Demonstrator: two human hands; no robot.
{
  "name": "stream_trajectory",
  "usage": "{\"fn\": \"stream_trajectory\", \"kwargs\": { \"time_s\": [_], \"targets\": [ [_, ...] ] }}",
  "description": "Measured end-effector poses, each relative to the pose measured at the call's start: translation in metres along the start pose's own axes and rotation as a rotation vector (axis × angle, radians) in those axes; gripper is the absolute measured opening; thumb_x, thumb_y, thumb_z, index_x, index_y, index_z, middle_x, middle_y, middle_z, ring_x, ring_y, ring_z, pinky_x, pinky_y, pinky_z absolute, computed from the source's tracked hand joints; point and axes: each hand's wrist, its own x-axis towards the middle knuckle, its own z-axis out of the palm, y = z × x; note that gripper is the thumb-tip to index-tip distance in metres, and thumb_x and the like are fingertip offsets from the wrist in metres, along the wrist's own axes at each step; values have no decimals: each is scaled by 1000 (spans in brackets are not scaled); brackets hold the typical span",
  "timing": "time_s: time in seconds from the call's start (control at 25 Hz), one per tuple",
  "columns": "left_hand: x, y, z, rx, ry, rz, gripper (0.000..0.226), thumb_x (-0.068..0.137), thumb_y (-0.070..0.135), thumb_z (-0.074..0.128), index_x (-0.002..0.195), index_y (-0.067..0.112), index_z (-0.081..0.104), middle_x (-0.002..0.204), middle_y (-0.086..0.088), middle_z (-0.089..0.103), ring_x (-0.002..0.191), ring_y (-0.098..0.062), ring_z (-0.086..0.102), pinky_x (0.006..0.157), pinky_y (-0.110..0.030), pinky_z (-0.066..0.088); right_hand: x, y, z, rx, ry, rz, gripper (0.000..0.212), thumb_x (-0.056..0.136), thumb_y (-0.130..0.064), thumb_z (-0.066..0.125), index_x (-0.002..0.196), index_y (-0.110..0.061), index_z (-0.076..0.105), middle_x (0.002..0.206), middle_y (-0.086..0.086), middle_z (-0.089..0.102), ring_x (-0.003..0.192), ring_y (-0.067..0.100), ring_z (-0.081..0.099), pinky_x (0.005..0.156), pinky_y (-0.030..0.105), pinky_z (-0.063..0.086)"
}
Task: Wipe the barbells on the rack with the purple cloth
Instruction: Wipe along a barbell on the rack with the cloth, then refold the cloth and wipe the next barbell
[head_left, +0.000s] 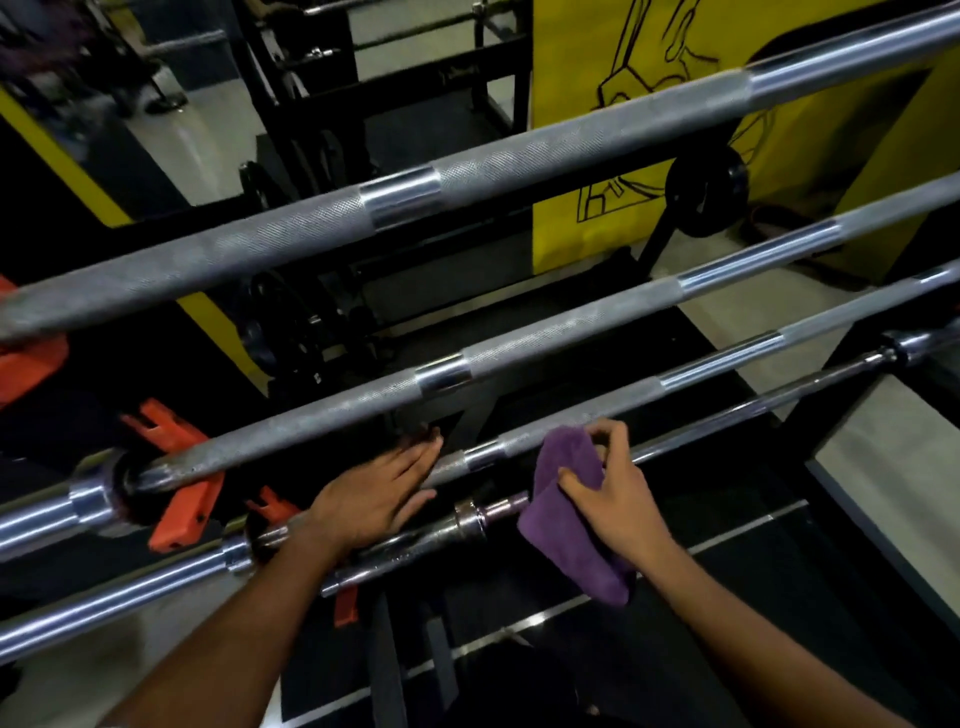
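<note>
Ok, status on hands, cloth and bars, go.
Right hand pinching cloth, draped over the low bar. Left hand flat, fingers straight, on third bar. Nothing blocking the bars.

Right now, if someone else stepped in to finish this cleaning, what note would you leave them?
Right hand grips the purple cloth, draped over the lowest bar. Left hand rests open and flat on the bar above it. Two more bars, the middle bar and the top bar, lie higher on the rack. Which are already wiped cannot be told; check all four.
</note>
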Motion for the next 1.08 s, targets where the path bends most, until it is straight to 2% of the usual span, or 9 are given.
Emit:
{"fn": "stream_trajectory", "kwargs": {
  "time_s": [0.12, 0.2, 0.32, 0.44, 0.56, 0.64, 0.72, 0.84, 1.08],
  "targets": [
    [-2, 52, 7, -226, 270, -215, 51, 105, 41, 40, 144, 9, 50, 139, -7, 57, 131, -25, 52, 110, -42, 41, -3, 1, -12, -164, -155, -105, 51, 97, -26, 63, 137, -44, 37, 115, -18, 62, 103, 1, 63, 92, 22, 49],
    [-1, 111, 20, -354, 339, -283, 46, 103, 49, 42, 127, 17, 65, 119, 4, 65, 111, -17, 60, 104, -30, 39, -3, 4, -17, -248, -227, -147, 34, 99, -30, 59, 121, -50, 43, 115, -22, 58, 106, -3, 59, 95, 22, 43],
    [2, 177, 43, -508, 244, -428, 47, 93, 66, 49, 122, 31, 63, 113, 15, 62, 105, -6, 54, 94, -24, 37, 0, 12, -14, -221, -302, -63, 28, 98, -35, 60, 103, -57, 43, 104, -22, 60, 95, -8, 59, 87, 24, 47],
    [3, 203, 49, -667, 233, -624, 30, 93, 54, 58, 112, 31, 62, 108, 18, 56, 102, -6, 55, 92, -33, 46, 6, 17, -14, -214, -449, -105, 23, 95, -42, 62, 107, -49, 44, 107, -17, 62, 96, -2, 62, 89, 34, 53],
    [-9, 217, 32, -758, 233, -695, 18, 96, 40, 57, 108, 26, 60, 106, 16, 54, 101, -4, 56, 91, -31, 48, 11, 28, -23, -545, -693, -352, 43, 86, -67, 60, 121, -49, 43, 134, -12, 43, 130, 11, 47, 110, 38, 39],
    [-17, 235, 22, -747, 195, -735, 14, 97, 39, 55, 107, 29, 56, 105, 18, 56, 99, -2, 58, 89, -29, 48, 19, 47, -30, -904, -667, -679, 57, 77, -76, 54, 126, -48, 49, 152, 0, 32, 149, 29, 24, 119, 59, 19],
    [-27, 270, 25, -705, 190, -844, 16, 99, 43, 53, 109, 30, 55, 105, 20, 59, 97, -1, 59, 86, -30, 49, 19, 64, -40, -1014, -737, -857, 50, 77, -65, 57, 122, -41, 59, 154, 3, 40, 150, 33, 19, 115, 69, 14],
    [-40, 345, 48, -649, 220, -1052, 24, 100, 44, 51, 120, 33, 58, 115, 20, 60, 104, -2, 58, 90, -28, 49, -3, 94, -54, -978, -1055, -752, 37, 94, -49, 55, 126, -30, 59, 140, -7, 56, 146, 18, 30, 122, 58, 6],
    [-126, 499, 94, -878, 8, -1520, 43, 91, 31, 67, 132, 38, 55, 124, 11, 60, 109, -6, 61, 97, -29, 49, -70, 161, -74, -1051, -1289, -607, 26, 99, -43, 49, 117, -25, 56, 124, 0, 64, 113, 24, 62, 95, 37, 46]
  ]
}}
